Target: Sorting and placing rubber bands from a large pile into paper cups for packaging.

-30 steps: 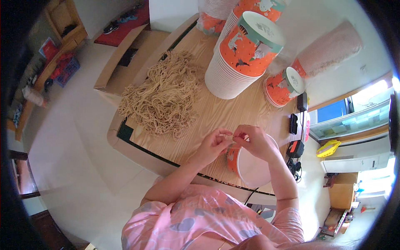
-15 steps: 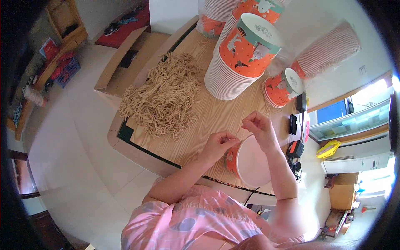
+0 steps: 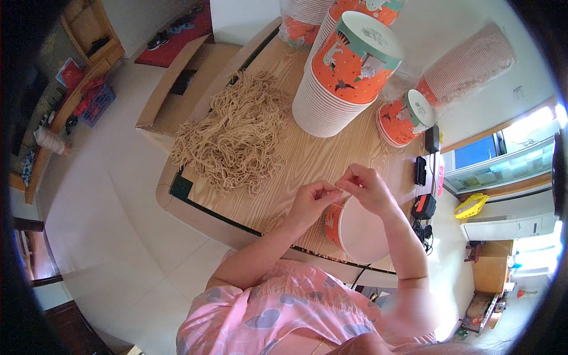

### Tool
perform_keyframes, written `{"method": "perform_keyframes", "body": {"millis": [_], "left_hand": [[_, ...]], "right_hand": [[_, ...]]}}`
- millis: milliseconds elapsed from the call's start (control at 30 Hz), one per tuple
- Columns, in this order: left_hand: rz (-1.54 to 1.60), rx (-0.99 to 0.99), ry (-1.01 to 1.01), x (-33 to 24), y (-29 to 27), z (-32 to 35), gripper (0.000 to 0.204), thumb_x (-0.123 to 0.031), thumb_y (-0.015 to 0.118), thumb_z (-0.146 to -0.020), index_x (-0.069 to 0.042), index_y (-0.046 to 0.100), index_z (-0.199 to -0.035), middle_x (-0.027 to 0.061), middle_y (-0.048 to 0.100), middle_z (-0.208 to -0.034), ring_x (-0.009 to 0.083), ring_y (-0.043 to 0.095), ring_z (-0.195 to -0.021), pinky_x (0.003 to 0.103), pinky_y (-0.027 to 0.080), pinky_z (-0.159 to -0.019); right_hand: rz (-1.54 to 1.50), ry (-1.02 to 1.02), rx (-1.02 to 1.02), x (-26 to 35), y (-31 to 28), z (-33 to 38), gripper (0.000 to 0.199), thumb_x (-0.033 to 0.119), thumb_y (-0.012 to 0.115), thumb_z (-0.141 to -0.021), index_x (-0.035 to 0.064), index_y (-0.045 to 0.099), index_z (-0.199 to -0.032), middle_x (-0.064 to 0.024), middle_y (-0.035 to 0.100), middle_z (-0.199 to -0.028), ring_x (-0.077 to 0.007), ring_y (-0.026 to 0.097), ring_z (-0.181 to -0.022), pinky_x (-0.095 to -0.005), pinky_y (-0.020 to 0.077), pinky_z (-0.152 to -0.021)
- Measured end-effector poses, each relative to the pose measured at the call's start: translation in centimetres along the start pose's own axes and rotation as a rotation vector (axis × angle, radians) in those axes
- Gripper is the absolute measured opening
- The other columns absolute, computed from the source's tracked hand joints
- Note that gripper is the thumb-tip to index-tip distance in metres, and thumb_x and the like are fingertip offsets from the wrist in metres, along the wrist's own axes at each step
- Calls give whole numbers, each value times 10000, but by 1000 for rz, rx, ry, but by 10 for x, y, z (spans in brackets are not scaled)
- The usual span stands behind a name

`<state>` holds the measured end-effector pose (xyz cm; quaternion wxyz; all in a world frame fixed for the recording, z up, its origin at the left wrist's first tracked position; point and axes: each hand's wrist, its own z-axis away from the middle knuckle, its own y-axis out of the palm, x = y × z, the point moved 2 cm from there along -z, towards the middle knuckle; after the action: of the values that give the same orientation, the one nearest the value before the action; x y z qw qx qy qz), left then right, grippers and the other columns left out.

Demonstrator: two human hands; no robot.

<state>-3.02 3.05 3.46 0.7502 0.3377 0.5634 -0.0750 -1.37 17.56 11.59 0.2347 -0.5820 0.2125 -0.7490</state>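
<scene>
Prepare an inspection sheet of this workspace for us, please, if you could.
Surface: wood-grain table, dark along its near edge.
Job's things: orange tub at the hands; pile of tan cord at left.
Clutter: tall tub stack, smaller orange tubs, black-and-orange device.
Hands: left hand and right hand pinched close together by the tub's far rim; anything held is too fine to tell.
Cables: tangled black cable beside the device; thin cable at the near edge.
Surroundings: open cardboard box, pale floor, yellow bag.

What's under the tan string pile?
Wood-grain tabletop shows along the right and lower edges of the tan string pile; anything under its middle is covered and can't be seen.
</scene>
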Motion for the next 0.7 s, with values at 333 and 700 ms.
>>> {"method": "perform_keyframes", "body": {"millis": [333, 700], "left_hand": [[-136, -17, 187, 8, -2, -5, 99, -103, 664, -851, -18, 628, -817, -62, 524, -641, 19, 417, -591, 197, 346, -532], [-76, -14, 156, 16, -4, -3, 110, -110, 650, -867, -28, 610, -806, -64, 509, -630, 11, 411, -579, 187, 329, -521]], "right_hand": [[148, -109, -6, 11, 4, 2, 332, 220, 575, -919, -24, 471, -719, -13, 390, -631, -109, 351, -600, -304, 330, -525], [-191, -75, 125, 4, 0, 3, 221, 74, 651, -856, -1, 615, -1061, -22, 593, -817, -73, 580, -781, -231, 488, -730]]}}
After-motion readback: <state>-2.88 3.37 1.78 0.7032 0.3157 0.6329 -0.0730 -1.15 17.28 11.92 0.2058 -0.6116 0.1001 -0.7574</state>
